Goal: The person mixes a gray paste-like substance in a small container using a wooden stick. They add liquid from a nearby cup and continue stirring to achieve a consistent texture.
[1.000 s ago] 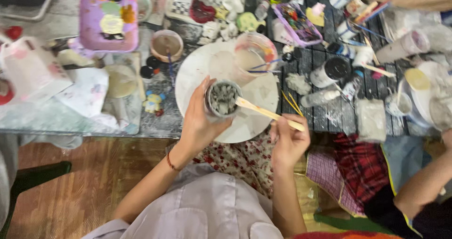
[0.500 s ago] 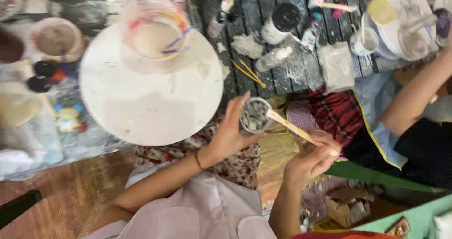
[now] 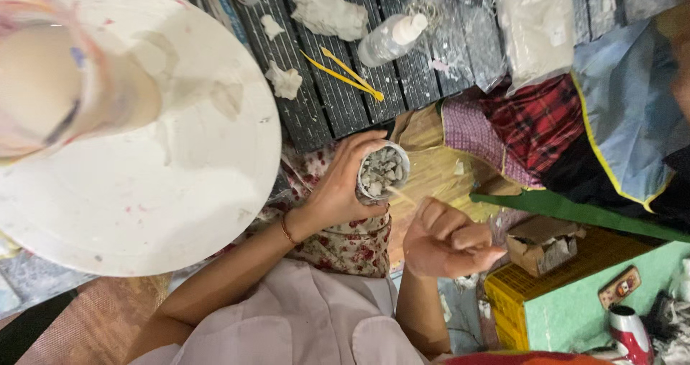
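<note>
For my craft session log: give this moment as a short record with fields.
left hand: grips a small cup of grey lumps over the lap
right hand: closed on a thin wooden stick that points into the cup
beside: large white round board on the slatted table
on table: yellow tools, white clay scraps, small white bottle
</note>
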